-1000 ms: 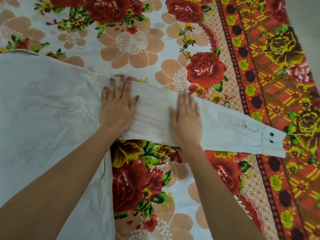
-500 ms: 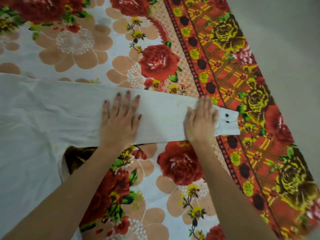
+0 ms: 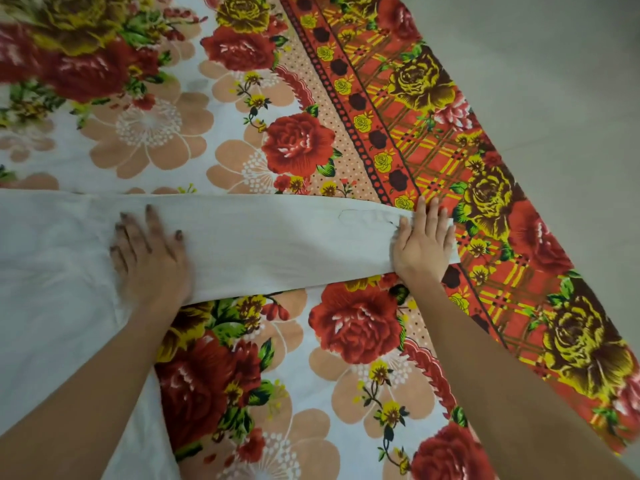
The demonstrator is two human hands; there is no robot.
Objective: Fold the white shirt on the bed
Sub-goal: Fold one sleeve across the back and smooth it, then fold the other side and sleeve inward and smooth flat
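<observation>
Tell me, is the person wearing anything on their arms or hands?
Both forearms are bare: no sleeves, watch, bracelet or ring show. Nails on the left hand look darkly painted, though blurred; those on the right hand look plain.

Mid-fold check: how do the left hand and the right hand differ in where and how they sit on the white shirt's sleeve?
The left hand rests where the outstretched sleeve joins the body of the white fabric shirt; the right hand covers the sleeve's cuff end. The left hand's fingers are spread and blurred; the right hand's lie close together, sharp. Both lie flat, palm down, fingers straight, pressing the sleeve onto the floral bedsheet.
</observation>
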